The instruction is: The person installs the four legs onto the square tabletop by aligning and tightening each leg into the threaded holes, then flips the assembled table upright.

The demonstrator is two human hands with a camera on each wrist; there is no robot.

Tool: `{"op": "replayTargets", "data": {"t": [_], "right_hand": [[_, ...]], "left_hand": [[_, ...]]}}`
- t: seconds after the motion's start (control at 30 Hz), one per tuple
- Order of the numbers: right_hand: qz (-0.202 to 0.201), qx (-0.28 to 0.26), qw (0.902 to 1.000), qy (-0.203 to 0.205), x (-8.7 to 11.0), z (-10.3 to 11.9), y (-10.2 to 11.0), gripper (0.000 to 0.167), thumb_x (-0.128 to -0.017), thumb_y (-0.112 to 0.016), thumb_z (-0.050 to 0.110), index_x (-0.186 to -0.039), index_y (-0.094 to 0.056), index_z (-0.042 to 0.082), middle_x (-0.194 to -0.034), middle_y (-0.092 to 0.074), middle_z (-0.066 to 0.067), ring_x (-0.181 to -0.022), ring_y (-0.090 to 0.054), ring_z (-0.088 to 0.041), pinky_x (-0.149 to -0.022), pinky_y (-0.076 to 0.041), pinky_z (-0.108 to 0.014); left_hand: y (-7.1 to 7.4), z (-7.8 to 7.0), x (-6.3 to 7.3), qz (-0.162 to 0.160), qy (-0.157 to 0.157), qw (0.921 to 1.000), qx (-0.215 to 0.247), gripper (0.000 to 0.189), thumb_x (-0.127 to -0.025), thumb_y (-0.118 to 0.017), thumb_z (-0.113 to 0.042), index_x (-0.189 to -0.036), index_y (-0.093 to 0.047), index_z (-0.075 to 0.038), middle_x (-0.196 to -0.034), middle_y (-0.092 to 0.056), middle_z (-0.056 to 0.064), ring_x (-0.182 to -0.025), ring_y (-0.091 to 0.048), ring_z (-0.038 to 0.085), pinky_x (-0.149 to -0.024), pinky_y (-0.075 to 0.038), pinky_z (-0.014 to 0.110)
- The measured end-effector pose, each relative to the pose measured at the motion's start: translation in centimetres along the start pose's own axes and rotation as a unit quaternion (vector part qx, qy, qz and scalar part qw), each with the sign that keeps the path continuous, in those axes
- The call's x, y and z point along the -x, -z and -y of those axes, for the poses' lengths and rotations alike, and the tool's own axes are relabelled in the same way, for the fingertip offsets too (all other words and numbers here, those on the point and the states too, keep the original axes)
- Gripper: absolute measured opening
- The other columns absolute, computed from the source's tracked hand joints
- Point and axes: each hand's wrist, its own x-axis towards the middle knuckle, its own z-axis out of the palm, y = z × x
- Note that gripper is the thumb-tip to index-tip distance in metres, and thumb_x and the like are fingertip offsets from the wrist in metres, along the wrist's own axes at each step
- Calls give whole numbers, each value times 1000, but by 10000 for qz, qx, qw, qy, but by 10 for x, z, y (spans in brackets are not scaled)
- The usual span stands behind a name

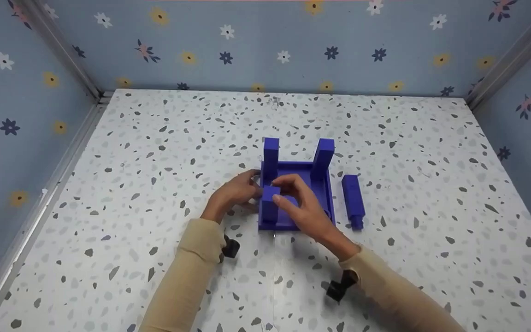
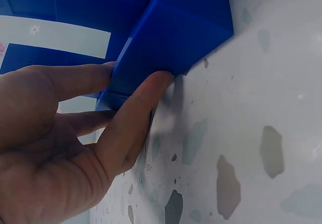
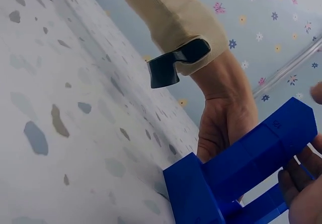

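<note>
A blue-violet square tray-like base (image 1: 288,228) lies on the speckled tabletop with three square legs standing up from its corners. My left hand (image 1: 238,192) grips the base's left side; in the left wrist view its thumb and fingers lie on either side of the blue wall (image 2: 146,58). My right hand (image 1: 303,205) reaches over the base, thumb and fingers curled round the top of the near-left leg (image 1: 271,205). That leg (image 3: 261,146) stands straight up from the base's corner (image 3: 188,189) in the right wrist view. The near-right corner is partly hidden by my right hand.
A loose leg (image 1: 353,198) with a narrower peg end lies right of the base. The far-left leg (image 1: 271,154) and far-right leg (image 1: 324,157) rise behind my hands. Flower-patterned walls (image 1: 256,46) enclose the tabletop (image 1: 155,138) at the back and sides.
</note>
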Motion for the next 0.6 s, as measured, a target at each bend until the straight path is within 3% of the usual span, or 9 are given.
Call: {"op": "replayTargets", "data": {"t": [0.17, 0.33, 0.6], "right_hand": [[202, -495, 9985, 74, -4, 0, 3, 30, -95, -53, 8, -122, -51, -4, -123, -52, -27, -114, -53, -24, -98, -44, -32], [451, -891, 9948, -202, -9, 1, 4, 33, -93, -53, 7, -123, -51, -7, -125, -51, -25, -116, -51, -22, -100, -41, -32], [1091, -1061, 9873, -453, -14, 3, 8, 37, -95, -49, 12, -129, -54, -2, -133, -53, -20, -123, -50, -24, -105, -38, -39]], "left_hand": [[-1, 0, 0, 2, 0, 10000, -33, 66, -88, -57, -25, -148, -30, -31, -119, -61, 0, -93, -68, 21, -78, -44, 63], [-1, 0, 0, 31, -46, 10000, 4, 67, -88, -57, -25, -148, -30, -31, -119, -61, 1, -92, -68, 21, -78, -44, 62], [-1, 3, -1, 69, -524, 9981, 324, 63, -90, -55, -21, -149, -32, -22, -122, -61, 9, -101, -66, 25, -75, -48, 49]]}}
